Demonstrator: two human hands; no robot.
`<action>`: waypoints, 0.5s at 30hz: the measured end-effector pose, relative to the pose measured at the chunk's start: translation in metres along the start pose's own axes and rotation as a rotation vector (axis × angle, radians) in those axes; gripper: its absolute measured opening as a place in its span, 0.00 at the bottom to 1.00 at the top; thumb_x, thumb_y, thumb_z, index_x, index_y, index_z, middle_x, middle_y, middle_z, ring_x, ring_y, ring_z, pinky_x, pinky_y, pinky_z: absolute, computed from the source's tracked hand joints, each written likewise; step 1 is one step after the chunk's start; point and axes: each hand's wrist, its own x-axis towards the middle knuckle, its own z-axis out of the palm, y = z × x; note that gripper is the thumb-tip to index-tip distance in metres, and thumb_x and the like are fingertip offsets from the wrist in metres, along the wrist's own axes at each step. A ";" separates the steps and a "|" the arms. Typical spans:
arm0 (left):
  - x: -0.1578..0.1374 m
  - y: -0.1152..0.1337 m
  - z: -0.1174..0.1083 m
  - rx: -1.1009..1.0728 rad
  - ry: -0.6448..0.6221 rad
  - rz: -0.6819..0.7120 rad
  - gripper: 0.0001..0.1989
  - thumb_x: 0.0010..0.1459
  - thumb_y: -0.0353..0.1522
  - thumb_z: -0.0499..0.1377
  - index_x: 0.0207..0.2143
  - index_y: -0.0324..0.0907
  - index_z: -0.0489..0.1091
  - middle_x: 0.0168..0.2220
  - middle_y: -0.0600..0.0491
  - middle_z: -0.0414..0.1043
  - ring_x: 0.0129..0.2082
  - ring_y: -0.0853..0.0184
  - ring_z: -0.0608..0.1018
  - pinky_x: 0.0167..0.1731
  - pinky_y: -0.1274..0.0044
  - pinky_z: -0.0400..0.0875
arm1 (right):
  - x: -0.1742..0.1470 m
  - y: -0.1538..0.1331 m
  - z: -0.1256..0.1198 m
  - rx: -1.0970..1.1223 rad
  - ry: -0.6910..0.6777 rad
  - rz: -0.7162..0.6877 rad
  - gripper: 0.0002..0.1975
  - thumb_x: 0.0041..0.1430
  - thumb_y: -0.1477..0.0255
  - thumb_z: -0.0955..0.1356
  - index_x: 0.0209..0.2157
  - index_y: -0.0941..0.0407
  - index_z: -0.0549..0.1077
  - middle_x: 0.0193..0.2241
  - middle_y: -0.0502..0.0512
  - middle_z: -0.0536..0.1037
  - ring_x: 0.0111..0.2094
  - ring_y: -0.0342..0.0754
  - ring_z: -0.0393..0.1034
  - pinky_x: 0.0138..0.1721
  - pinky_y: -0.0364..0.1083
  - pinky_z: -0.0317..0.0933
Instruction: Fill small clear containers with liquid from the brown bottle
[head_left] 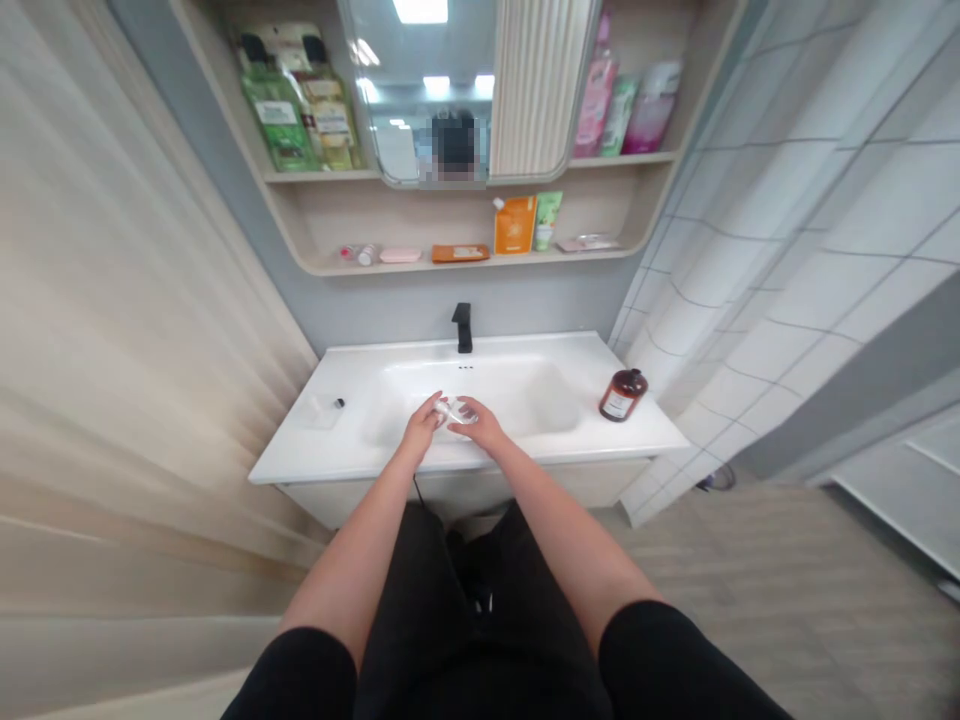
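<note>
Over the front of the white sink point(525, 400), I hold a small clear bottle with a whitish top point(460, 413) between my two hands. My left hand point(422, 425) is closed at the whitish end, its fingers bent around it. My right hand point(482, 424) curls around the clear body of the bottle from the other side. The bottle lies tilted sideways, and its fine details are too small to make out. Behind my hands stands a black faucet point(464, 330).
A brown bottle point(622, 396) stands at the counter's right. At the left is a clear, box-like item point(322, 411) beside a small black piece point(340, 403). Above, a shelf point(420, 266) holds an orange pouch point(515, 225), a green tube point(547, 220) and several small items. A mirror point(420, 90) hangs over it.
</note>
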 end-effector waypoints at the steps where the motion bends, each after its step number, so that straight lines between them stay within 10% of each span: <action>1: 0.000 0.001 0.000 -0.015 -0.009 -0.011 0.35 0.57 0.45 0.69 0.65 0.44 0.76 0.65 0.39 0.77 0.64 0.48 0.78 0.65 0.54 0.74 | 0.000 0.000 0.000 0.006 -0.004 0.000 0.38 0.44 0.62 0.83 0.58 0.50 0.79 0.45 0.53 0.81 0.45 0.52 0.74 0.55 0.54 0.70; 15: -0.003 0.007 0.001 0.037 0.010 0.009 0.33 0.54 0.44 0.71 0.61 0.44 0.79 0.60 0.41 0.80 0.56 0.52 0.82 0.60 0.58 0.77 | -0.002 -0.001 -0.001 0.007 -0.009 0.008 0.37 0.45 0.62 0.83 0.58 0.48 0.79 0.46 0.53 0.81 0.46 0.53 0.75 0.56 0.54 0.70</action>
